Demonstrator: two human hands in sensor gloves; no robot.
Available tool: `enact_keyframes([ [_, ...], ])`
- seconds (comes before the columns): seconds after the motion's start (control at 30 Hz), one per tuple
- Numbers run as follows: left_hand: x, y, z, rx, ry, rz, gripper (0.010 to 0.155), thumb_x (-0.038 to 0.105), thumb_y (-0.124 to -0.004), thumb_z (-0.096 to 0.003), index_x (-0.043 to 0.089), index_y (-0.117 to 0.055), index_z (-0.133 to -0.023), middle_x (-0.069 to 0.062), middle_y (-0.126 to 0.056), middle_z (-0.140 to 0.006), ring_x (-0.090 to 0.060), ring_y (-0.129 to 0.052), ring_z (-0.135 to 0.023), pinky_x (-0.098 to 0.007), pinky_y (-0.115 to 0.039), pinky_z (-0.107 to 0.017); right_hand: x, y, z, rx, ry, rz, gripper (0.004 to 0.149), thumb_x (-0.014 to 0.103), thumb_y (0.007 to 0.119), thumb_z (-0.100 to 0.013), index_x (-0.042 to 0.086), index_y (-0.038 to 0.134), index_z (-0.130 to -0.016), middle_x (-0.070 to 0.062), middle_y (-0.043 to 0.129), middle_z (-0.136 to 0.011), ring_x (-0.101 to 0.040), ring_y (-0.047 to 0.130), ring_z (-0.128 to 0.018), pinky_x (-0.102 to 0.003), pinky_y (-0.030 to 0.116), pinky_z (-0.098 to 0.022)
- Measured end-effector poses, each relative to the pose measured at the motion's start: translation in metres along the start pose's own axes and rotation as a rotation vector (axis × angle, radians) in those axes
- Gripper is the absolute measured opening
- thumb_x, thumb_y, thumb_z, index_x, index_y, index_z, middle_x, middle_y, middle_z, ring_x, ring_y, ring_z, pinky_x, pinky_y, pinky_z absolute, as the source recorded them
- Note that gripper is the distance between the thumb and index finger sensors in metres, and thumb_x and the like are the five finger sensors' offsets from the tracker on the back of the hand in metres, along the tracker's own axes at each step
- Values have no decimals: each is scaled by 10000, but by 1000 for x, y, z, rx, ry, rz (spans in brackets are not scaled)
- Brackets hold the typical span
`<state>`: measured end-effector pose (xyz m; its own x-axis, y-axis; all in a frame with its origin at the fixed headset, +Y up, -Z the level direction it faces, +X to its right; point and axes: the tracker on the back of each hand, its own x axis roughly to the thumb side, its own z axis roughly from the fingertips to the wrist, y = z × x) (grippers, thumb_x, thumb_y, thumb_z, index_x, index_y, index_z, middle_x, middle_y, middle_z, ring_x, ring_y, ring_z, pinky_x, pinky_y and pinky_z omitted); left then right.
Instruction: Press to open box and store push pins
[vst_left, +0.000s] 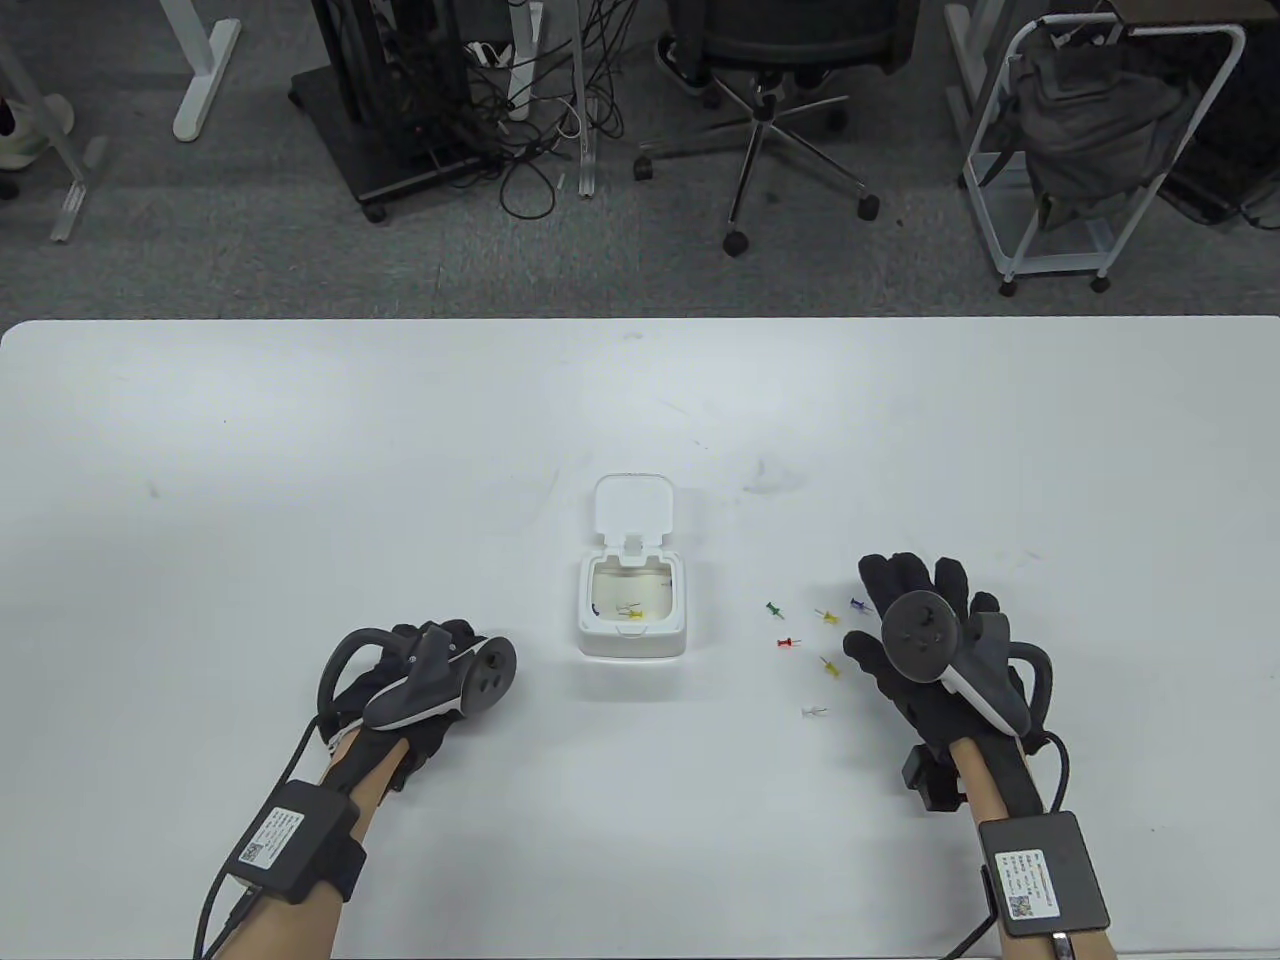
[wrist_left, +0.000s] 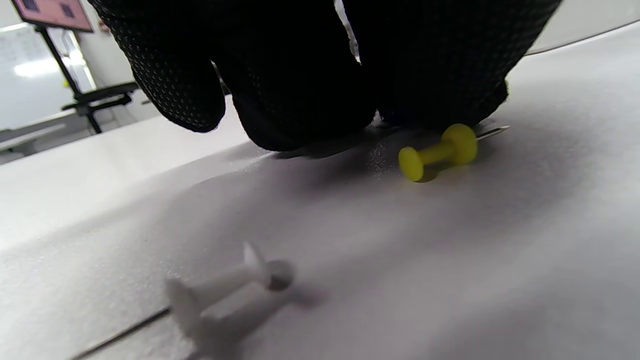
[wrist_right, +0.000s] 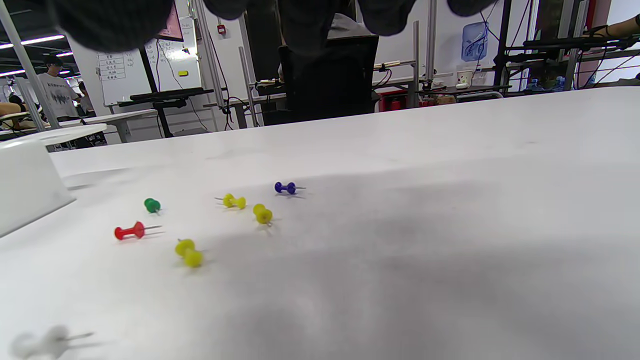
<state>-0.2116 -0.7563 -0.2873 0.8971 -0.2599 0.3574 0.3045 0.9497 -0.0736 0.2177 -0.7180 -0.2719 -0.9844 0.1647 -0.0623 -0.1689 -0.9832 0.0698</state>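
Note:
The white box (vst_left: 632, 640) stands mid-table with its lid (vst_left: 633, 507) flipped up; a few pins lie inside. Right of it, loose push pins lie scattered: green (vst_left: 772, 607), red (vst_left: 788, 643), blue (vst_left: 857, 604), yellow (vst_left: 830, 665) and white (vst_left: 815, 712). My right hand (vst_left: 915, 590) lies flat with spread fingers just right of them, holding nothing. My left hand (vst_left: 430, 650) rests on the table left of the box. In the left wrist view its fingertips (wrist_left: 300, 90) touch the table beside a yellow pin (wrist_left: 440, 150), with a white pin (wrist_left: 225, 290) nearer the camera.
The white table (vst_left: 300, 450) stretches wide around the box. An office chair (vst_left: 770, 60), a wire rack (vst_left: 1090, 140) and cables stand on the floor beyond its far edge. In the right wrist view the box wall (wrist_right: 25, 185) sits at the left edge.

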Motion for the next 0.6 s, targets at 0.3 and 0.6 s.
enact_keyframes([
  [0.3,2,-2,-3,8,-5,25,397,469,-792,-464,382,-798,-851,131,-888,-884,-116,-992,-675,-459,-819,-723,0,0,0,-2,2,-2,719,555,626,-429,359,324,-1051,-54,400,-1230,-456,338,-1111,-702,340,-748],
  [0.6,10,-1,-6,0,-28,-33,412,460,-757,-468,337,-788,-860,89,-887,-873,-140,-990,-659,-486,-815,-717,-1,0,0,-4,1,-4,721,555,626,-430,359,321,-1053,-55,400,-1230,-458,338,-1111,-704,337,-747],
])
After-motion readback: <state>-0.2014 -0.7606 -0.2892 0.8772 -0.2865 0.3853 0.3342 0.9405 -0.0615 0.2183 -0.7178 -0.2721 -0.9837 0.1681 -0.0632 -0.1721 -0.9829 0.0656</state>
